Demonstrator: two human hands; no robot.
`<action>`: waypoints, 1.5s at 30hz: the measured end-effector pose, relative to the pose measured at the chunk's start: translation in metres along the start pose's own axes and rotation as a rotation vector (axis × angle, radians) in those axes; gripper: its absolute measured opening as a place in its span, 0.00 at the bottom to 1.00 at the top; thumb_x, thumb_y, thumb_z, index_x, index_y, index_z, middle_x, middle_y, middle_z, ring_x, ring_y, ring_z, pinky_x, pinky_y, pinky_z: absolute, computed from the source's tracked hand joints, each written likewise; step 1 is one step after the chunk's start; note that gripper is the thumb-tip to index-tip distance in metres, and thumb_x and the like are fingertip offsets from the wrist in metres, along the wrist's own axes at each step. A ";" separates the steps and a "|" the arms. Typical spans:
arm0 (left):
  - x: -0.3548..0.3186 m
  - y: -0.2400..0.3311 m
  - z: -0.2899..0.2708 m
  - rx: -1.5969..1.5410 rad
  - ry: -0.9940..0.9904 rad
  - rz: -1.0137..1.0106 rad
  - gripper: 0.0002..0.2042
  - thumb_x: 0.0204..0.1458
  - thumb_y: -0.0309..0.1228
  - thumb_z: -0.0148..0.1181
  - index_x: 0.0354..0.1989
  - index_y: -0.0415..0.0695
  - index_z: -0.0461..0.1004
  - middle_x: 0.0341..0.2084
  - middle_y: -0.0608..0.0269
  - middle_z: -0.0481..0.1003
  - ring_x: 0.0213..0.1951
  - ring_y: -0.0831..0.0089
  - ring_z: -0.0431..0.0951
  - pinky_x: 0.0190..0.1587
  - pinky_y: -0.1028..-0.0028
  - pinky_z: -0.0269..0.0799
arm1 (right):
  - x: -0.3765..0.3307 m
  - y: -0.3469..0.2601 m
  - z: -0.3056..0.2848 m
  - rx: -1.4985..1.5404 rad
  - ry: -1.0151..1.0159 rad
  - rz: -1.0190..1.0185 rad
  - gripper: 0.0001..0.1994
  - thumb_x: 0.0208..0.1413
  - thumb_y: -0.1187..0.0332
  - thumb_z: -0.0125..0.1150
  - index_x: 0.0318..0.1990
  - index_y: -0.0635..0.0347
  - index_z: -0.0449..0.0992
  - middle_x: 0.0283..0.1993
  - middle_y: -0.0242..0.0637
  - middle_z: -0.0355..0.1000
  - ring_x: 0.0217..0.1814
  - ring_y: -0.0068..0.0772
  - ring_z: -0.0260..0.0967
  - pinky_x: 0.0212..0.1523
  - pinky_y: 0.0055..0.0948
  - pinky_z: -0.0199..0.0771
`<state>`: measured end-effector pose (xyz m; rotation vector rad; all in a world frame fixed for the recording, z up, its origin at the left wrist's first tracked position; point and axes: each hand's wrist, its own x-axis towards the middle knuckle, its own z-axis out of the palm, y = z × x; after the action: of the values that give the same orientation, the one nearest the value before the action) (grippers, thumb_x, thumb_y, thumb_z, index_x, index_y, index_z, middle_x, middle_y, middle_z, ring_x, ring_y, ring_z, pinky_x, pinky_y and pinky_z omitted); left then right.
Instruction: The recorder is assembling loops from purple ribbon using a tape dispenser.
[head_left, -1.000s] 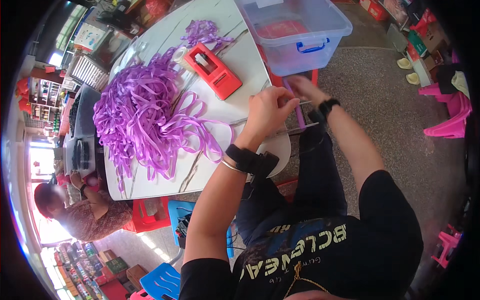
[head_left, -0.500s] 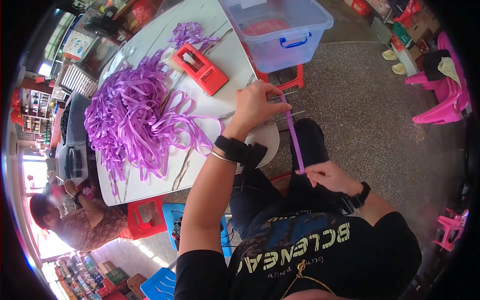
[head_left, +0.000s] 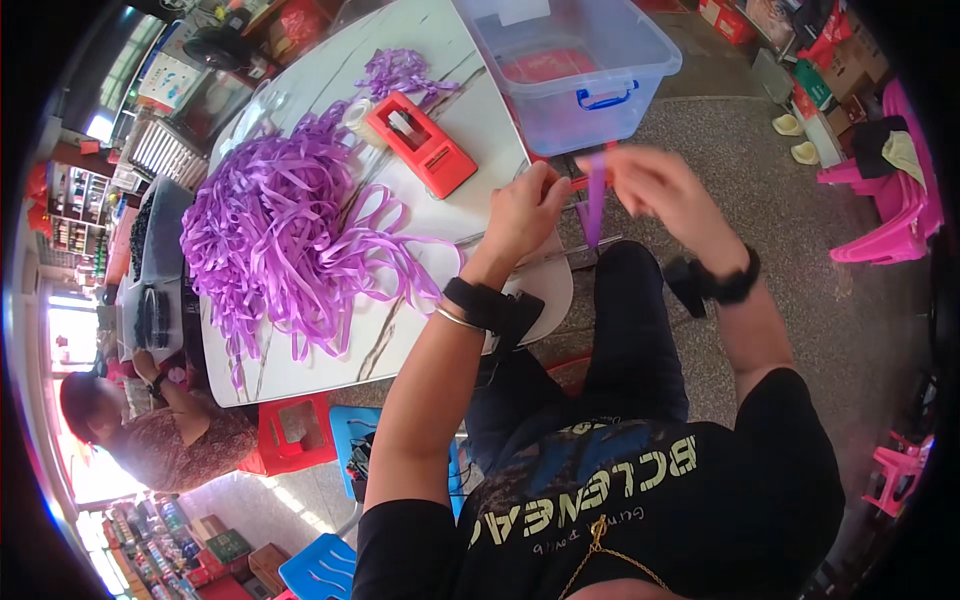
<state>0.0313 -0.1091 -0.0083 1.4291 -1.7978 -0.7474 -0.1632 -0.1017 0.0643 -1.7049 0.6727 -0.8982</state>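
A strip of purple ribbon [head_left: 596,205] runs upright between my hands, past thin metal rods [head_left: 582,240] that jut from the table edge. My left hand [head_left: 525,212] is closed beside the rods, thumb against curled fingers; what it grips, if anything, is hidden. My right hand [head_left: 665,195] is raised on the ribbon's far side, its fingers reaching left over the strip's upper end. Motion blurs them, so their hold on it is unclear. On the marble-patterned table [head_left: 490,75] lies a large tangled heap of purple ribbon [head_left: 270,230], loose loops trailing toward my left wrist.
A red tape dispenser [head_left: 425,150] stands beyond the heap, near a smaller ribbon pile [head_left: 395,72]. To its right is a clear plastic bin [head_left: 570,110] with a blue handle. Another person [head_left: 165,430] sits at the left. Pink chairs [head_left: 890,215] stand at the far right.
My right hand has swung up from beside my knee to near the rods. The ribbon, stretched down toward me before, now shows as a shorter upright strip. My left hand has curled its fingers.
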 end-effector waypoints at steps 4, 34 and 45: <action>0.001 0.001 -0.004 -0.015 -0.048 -0.053 0.10 0.49 0.37 0.51 0.28 0.41 0.70 0.22 0.53 0.73 0.28 0.57 0.74 0.33 0.65 0.67 | 0.042 0.049 -0.012 0.134 0.011 0.193 0.15 0.58 0.62 0.46 0.47 0.59 0.71 0.21 0.20 0.58 0.20 0.10 0.49 0.20 0.12 0.48; -0.004 0.020 -0.013 0.257 -0.230 -0.038 0.18 0.29 0.46 0.67 0.28 0.49 0.79 0.21 0.67 0.72 0.27 0.71 0.74 0.31 0.70 0.64 | -0.068 0.126 0.084 0.705 0.393 0.383 0.05 0.51 0.68 0.58 0.32 0.58 0.72 0.26 0.26 0.70 0.25 0.11 0.63 0.22 0.11 0.58; 0.001 0.019 -0.010 0.223 -0.177 0.072 0.18 0.30 0.45 0.68 0.28 0.47 0.78 0.15 0.69 0.68 0.20 0.78 0.68 0.24 0.76 0.63 | -0.061 0.095 0.086 0.731 0.589 0.320 0.03 0.51 0.72 0.57 0.34 0.59 0.72 0.28 0.29 0.71 0.25 0.15 0.64 0.23 0.13 0.60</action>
<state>0.0285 -0.1055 0.0125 1.4673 -2.1133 -0.6711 -0.1271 -0.0353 -0.0560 -0.6574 0.8338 -1.2300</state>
